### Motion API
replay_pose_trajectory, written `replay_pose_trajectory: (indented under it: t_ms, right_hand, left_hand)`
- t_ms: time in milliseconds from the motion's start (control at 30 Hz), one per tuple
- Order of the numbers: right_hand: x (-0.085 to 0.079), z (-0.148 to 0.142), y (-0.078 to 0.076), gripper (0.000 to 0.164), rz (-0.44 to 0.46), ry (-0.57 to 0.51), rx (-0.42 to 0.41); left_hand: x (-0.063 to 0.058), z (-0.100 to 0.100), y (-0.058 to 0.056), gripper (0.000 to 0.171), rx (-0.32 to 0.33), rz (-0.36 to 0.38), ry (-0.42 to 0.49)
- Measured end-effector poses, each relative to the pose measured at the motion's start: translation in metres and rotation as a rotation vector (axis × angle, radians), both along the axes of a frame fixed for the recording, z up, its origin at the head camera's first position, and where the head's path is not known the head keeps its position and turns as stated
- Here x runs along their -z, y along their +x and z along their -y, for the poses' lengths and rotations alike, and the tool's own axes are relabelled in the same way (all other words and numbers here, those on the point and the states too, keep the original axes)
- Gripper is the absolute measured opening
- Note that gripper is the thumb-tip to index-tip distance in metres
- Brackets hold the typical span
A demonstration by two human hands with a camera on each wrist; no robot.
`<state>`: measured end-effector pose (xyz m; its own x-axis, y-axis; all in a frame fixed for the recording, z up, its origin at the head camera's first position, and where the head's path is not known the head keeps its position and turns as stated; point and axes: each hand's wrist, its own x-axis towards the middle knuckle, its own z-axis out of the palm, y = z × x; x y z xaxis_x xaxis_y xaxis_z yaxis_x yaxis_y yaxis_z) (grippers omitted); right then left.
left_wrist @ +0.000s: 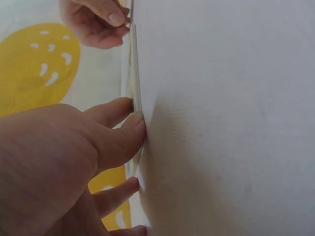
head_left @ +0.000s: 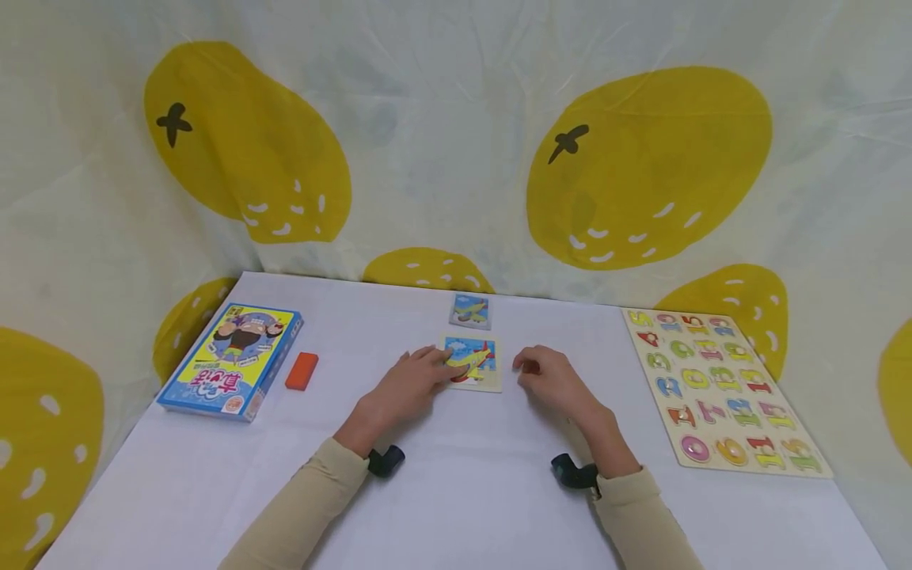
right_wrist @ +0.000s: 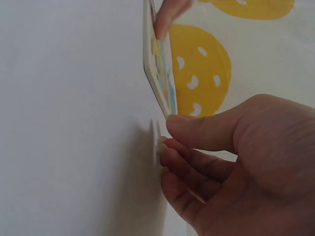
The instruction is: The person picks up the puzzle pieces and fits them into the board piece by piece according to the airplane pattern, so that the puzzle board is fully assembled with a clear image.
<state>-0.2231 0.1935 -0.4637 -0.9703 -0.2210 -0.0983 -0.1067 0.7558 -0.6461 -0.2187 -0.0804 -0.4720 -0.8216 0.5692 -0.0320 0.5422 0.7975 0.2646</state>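
A small square jigsaw puzzle (head_left: 488,366) with a yellow and red airplane on blue lies flat in front of me. Its left side is touched by my left hand (head_left: 408,383), whose thumb and index finger reach onto the picture. In the left wrist view the thumb (left_wrist: 129,135) lies along the near edge of the board. My right hand (head_left: 559,381) hovers just right of the puzzle, fingers loosely bent, nothing between them. Behind the puzzle lies a smaller card (head_left: 470,310) with a similar airplane picture.
At the left sits a blue and yellow box (head_left: 231,360), with a red-orange block (head_left: 302,371) beside it. A wooden number board (head_left: 723,388) with colourful pieces lies at the right. Behind the white table (head_left: 456,507) hangs a curtain (head_left: 442,142) printed with yellow fruit.
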Motion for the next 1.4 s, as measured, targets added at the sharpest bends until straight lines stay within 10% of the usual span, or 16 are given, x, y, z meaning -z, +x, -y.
replay_pose_trajectory:
  t_ms: [667,1400]
  right_hand:
    - [-0.022,-0.067,0.018,0.039,0.172,0.117,-0.127]
    - [-0.018,-0.058,0.021,0.027,0.16,0.128,-0.057]
  left_hand:
    - [-0.001,-0.001,0.001,0.046,-0.039,0.027,-0.012]
    - [0.0,-0.002,0.0,0.045,-0.03,0.011,0.003]
